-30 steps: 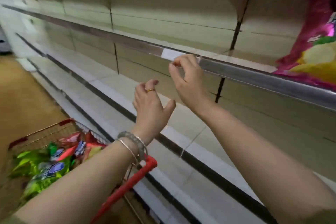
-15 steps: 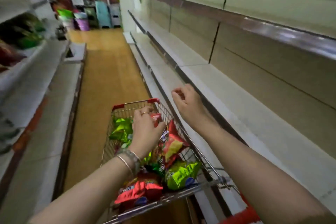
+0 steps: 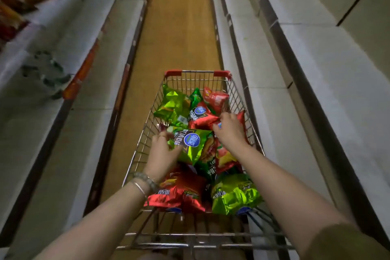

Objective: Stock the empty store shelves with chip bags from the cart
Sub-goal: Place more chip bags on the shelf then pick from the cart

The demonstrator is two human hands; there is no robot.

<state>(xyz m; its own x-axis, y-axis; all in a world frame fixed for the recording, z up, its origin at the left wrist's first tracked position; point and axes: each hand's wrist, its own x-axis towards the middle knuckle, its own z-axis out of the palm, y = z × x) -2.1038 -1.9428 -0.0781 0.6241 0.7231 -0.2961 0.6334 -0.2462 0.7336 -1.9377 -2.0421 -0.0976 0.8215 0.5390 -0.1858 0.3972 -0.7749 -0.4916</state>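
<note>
at lower centre, inside the cart (image 3: 198, 72), the left hand (image 3: 161, 151) gripped a green chip bag (image 3: 194, 143) and the right hand (image 3: 231, 131) pinched a red chip bag (image 3: 203, 121) (one per hand, likely for the right-side shelves (image 3: 316, 59)).

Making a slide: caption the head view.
In the cart, the left hand grips a green chip bag; the right hand touches a red chip bag.

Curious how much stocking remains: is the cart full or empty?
Partly full: chip bags lie heaped in the cart, below its rim; left hand grips a green bag, right hand a red bag.
</note>
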